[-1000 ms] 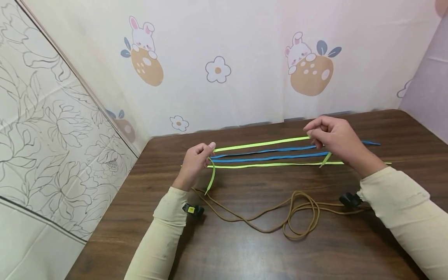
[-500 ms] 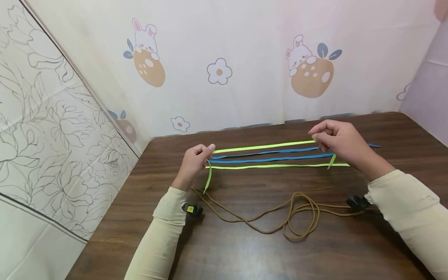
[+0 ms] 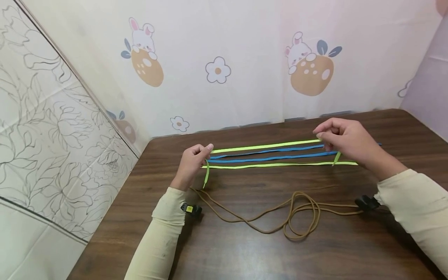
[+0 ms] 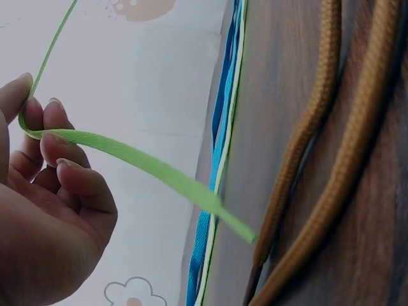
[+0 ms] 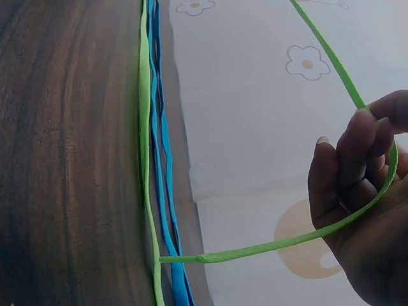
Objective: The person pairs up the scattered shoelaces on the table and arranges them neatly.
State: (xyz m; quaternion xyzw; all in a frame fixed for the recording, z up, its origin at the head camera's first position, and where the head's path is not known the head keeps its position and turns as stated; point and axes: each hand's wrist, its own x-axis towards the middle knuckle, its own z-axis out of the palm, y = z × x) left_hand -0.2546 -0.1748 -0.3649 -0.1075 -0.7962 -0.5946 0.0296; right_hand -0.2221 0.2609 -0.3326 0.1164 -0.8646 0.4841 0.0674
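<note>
My left hand (image 3: 191, 161) pinches a flat neon-green shoelace (image 3: 266, 146) near one end between thumb and fingers. My right hand (image 3: 344, 138) pinches the same lace near its other end, so it stretches straight between both hands above the table. A short tipped end (image 4: 172, 180) hangs from the left fingers, and another tail (image 5: 268, 247) curves down from the right hand. Below it lie two blue laces (image 3: 269, 158), side by side, and a second green lace (image 3: 266, 166) nearer me, all running left to right.
A brown round cord (image 3: 266, 232), looped at its middle, lies on the dark wooden table (image 3: 245, 256) in front of the laces. Behind the table's far edge stands a white wall covering (image 3: 252, 93) with rabbit prints; a floral panel (image 3: 52, 116) is at left.
My right hand has moved a little to the right, drawing the held green lace along. My left hand has shifted slightly left, and its hanging end looks shorter.
</note>
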